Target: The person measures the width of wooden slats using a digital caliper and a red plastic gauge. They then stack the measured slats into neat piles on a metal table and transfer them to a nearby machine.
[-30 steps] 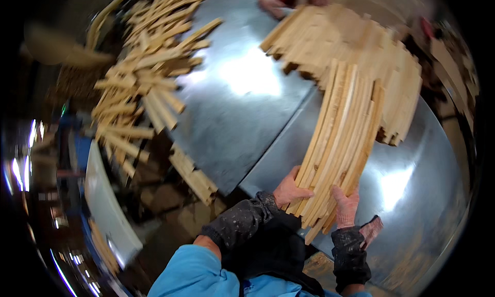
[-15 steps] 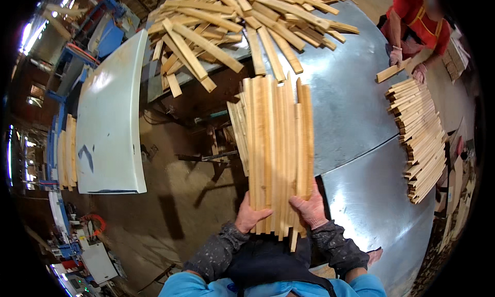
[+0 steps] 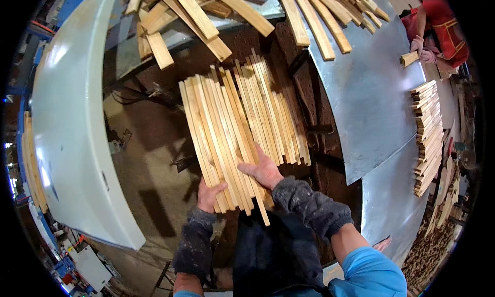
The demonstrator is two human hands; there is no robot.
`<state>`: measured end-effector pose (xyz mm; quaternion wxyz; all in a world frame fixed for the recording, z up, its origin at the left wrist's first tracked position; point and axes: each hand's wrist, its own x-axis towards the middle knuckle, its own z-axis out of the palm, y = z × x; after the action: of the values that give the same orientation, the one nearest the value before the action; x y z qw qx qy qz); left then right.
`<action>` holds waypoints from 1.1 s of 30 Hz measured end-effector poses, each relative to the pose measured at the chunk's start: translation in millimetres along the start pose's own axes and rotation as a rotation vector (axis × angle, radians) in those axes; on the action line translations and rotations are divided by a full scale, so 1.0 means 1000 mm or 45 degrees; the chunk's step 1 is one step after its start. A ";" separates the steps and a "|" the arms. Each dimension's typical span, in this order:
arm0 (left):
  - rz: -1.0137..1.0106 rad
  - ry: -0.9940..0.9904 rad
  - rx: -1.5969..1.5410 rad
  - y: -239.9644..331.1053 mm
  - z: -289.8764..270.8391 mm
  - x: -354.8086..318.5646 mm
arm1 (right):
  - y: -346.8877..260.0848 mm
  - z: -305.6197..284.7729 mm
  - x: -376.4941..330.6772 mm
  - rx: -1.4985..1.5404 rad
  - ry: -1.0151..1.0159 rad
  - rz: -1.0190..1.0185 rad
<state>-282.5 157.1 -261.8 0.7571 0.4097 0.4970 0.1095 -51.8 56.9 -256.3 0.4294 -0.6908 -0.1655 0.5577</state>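
Observation:
Between my two hands is a bundle of long, pale wooden strips (image 3: 219, 137), standing side by side with uneven ends. My left hand (image 3: 209, 195) presses against the bundle's left side near its close end, thumb over the top. On its right side, my right hand (image 3: 264, 170) grips with the thumb laid across the strips. One strip juts out toward me past the others. Beyond the bundle and to its right lies a second stack of wooden strips (image 3: 265, 108), close beside it. Whatever supports that stack is mostly hidden.
Loose boards (image 3: 193, 13) lie heaped at the far side. A metal-topped table (image 3: 361, 106) stands at right, carrying a row of strips (image 3: 429, 137); a co-worker's gloved hands (image 3: 424, 49) hold a board there. At left is a large pale panel (image 3: 72, 111).
My hands and the bundle have moved left, away from the metal table, and the bundle now tilts. More of the second stack shows at its right. The view has turned and shifted.

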 end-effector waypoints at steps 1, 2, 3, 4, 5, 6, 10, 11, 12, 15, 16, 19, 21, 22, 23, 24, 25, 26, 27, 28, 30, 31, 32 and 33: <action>-0.018 0.002 0.001 0.003 -0.008 0.019 | -0.002 0.004 0.019 0.018 -0.008 -0.026; -0.015 0.020 0.009 0.007 -0.013 0.036 | -0.002 0.007 0.038 0.047 0.003 0.006; -0.010 0.000 -0.041 0.007 -0.016 0.053 | 0.002 0.008 0.057 0.077 0.014 0.037; 0.015 -0.036 -0.031 0.010 -0.017 0.071 | 0.008 0.011 0.074 0.107 0.020 0.063; 0.038 -0.066 -0.023 0.012 -0.018 0.085 | 0.016 0.012 0.087 0.089 0.056 0.071; 0.016 -0.094 -0.021 0.011 -0.020 0.099 | 0.027 0.012 0.099 0.070 0.092 0.077; -0.120 -0.151 -0.090 0.001 -0.027 0.120 | 0.030 0.008 0.109 -0.071 0.113 0.182; -0.094 -0.156 -0.111 -0.003 -0.027 0.120 | 0.016 0.004 0.104 -0.101 0.101 0.240; -0.067 -0.160 -0.132 -0.006 -0.028 0.121 | 0.007 0.003 0.100 -0.261 0.073 0.248; -0.119 -0.159 -0.146 -0.006 -0.029 0.122 | -0.010 -0.003 0.101 -0.659 -0.047 0.461; -0.123 -0.157 -0.138 -0.010 -0.032 0.123 | -0.008 -0.001 0.100 -0.769 -0.011 0.368; -0.112 -0.140 -0.074 -0.026 -0.041 0.133 | -0.018 -0.008 0.099 -1.112 -0.183 0.401; -0.081 -0.131 0.010 -0.041 -0.044 0.141 | -0.027 -0.006 0.087 -1.148 -0.225 0.442; -0.035 -0.059 0.413 -0.053 -0.043 0.146 | -0.029 -0.006 0.081 -1.170 -0.244 0.465; -0.159 -0.078 0.703 -0.050 -0.043 0.151 | -0.015 -0.006 0.077 -1.136 -0.318 0.508; -0.280 -0.101 0.996 -0.043 -0.046 0.160 | -0.001 -0.006 0.066 -1.116 -0.337 0.419; -0.401 -0.113 1.284 -0.040 -0.050 0.164 | 0.008 -0.005 0.051 -1.102 -0.365 0.326; -0.445 -0.022 1.334 -0.039 -0.050 0.166 | 0.012 -0.005 0.036 -0.962 -0.380 0.333; -0.483 0.065 1.388 -0.038 -0.047 0.168 | 0.017 -0.006 0.019 -0.819 -0.387 0.337; -0.510 0.142 1.445 -0.038 -0.043 0.172 | 0.038 -0.005 0.001 -0.750 -0.379 0.231; -0.553 0.234 1.394 -0.047 -0.039 0.180 | 0.035 -0.011 -0.029 -1.063 -0.573 -0.006; -0.565 0.220 1.292 -0.059 -0.045 0.186 | 0.024 -0.018 -0.048 -0.827 -0.503 0.094; -0.391 0.190 1.077 -0.056 -0.036 0.180 | 0.048 -0.015 -0.058 -0.643 -0.419 0.372; -0.283 0.152 0.543 -0.087 -0.053 0.179 | 0.044 -0.021 -0.078 -0.588 -0.393 0.335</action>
<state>-261.9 230.9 -453.0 0.6302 0.4958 0.5948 -0.0577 -69.4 -32.3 -241.2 0.1550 -0.6928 -0.2603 0.6544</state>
